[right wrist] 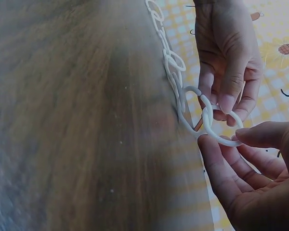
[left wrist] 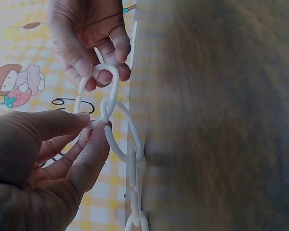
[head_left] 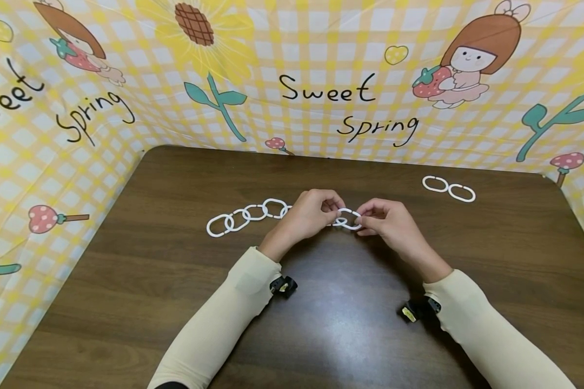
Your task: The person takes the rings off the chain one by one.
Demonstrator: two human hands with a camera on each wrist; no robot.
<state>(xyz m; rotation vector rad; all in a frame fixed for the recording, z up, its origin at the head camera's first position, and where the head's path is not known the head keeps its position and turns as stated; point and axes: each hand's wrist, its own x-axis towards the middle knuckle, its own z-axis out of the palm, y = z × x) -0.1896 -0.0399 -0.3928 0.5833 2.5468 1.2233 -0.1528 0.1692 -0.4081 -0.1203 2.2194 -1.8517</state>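
A chain of white oval plastic links (head_left: pixel 256 212) lies on the table and runs rightward under my left hand (head_left: pixel 313 212). Both hands hold its right-end link (head_left: pixel 352 227) just above the wood. My left thumb and fingers pinch the link's left side, as the left wrist view shows close up. From the right, my right hand (head_left: pixel 391 222) pinches the same link between thumb and fingertips. A narrow gap shows in this end link (left wrist: pixel 79 95), and it loops through the neighbouring link (left wrist: pixel 130 125). Part of the chain is hidden beneath the left hand.
Two loose white links (head_left: pixel 435 184) lie side by side at the back right of the brown wooden table (head_left: pixel 175 302). A yellow checked cloth (head_left: pixel 316 54) with cartoon prints rises behind the table and along its left side. Each wrist wears a small black camera (head_left: pixel 283 286).
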